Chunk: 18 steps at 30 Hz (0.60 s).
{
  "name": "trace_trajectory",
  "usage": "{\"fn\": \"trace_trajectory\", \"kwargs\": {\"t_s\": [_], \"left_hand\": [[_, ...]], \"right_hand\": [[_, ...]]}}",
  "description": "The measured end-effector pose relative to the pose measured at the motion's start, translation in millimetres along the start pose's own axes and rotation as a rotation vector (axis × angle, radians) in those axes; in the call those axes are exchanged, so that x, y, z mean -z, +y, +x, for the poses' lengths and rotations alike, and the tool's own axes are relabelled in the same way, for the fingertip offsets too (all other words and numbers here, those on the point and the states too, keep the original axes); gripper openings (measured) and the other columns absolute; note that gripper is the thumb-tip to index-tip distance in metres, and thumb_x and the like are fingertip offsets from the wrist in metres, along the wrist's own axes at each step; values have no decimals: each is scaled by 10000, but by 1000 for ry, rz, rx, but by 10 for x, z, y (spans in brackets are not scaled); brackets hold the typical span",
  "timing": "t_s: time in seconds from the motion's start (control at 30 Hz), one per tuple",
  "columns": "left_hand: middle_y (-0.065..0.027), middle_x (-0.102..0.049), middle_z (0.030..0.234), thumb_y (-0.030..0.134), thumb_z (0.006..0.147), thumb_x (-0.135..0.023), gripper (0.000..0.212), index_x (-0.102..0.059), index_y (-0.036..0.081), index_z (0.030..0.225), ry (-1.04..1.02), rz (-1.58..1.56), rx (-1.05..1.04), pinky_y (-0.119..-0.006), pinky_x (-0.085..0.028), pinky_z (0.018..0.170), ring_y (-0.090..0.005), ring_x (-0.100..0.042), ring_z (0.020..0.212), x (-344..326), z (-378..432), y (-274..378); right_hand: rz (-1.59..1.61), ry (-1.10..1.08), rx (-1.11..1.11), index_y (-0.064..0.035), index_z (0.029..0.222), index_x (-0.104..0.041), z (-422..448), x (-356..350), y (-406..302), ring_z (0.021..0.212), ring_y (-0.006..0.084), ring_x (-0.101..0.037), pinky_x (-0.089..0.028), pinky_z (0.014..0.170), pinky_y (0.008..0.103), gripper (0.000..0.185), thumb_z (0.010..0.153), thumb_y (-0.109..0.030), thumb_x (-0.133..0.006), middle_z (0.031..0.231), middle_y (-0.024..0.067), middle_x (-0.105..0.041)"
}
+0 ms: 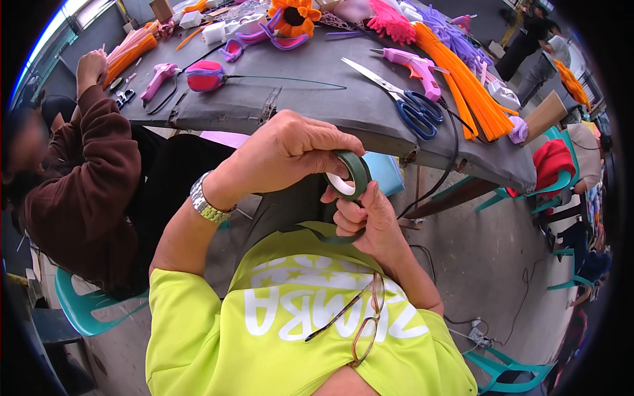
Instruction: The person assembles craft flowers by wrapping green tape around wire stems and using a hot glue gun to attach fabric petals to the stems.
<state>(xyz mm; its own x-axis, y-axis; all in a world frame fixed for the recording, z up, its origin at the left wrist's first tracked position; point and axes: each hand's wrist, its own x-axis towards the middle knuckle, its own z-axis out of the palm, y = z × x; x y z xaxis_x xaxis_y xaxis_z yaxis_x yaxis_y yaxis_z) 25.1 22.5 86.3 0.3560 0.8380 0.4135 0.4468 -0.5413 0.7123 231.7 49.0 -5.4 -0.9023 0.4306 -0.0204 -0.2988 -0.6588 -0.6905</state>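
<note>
My left hand (292, 153), with a metal watch on its wrist, grips a roll of dark green tape (360, 173) by its upper rim, fingers reaching into the white core. Below it my right hand (364, 218) pinches the lower edge of the roll. A loose strip of the green tape (337, 239) runs from that hand across the front of the lime shirt. On the table beyond lie scissors with blue handles (420, 111), a pink hot glue gun (413, 69) and a pink and purple fuzzy bud (205, 75) on a thin green wire stem.
Orange pipe cleaners (465, 84) and an orange flower (293, 19) lie on the grey-covered table (317, 109). A co-worker in a brown sweater (84, 198) sits at the left, near another pink glue gun (159, 81). A black cable (453, 148) hangs over the table's edge.
</note>
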Motion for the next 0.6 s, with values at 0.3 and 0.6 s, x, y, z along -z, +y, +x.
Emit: {"fn": "trace_trajectory", "kwargs": {"t_s": [0.3,0.6], "left_hand": [[-62,-703,843,31,819,-704,248,-696,8,1066,157,-109,79,-222,-543,737,-80,-661,786,-42,-14,-94],[-97,-693,852,24,752,-734,312,-699,30,1061,146,148,-83,-294,-521,660,-210,-662,717,-91,-47,-170]], "right_hand": [[134,86,-9,-41,1212,-553,21,-69,54,477,48,-194,-173,459,231,352,1031,-328,-456,579,-70,-229],[72,202,-20,23,1178,-555,-42,-95,-42,468,49,-205,-178,456,228,380,1015,-314,-492,568,-66,-249]]}}
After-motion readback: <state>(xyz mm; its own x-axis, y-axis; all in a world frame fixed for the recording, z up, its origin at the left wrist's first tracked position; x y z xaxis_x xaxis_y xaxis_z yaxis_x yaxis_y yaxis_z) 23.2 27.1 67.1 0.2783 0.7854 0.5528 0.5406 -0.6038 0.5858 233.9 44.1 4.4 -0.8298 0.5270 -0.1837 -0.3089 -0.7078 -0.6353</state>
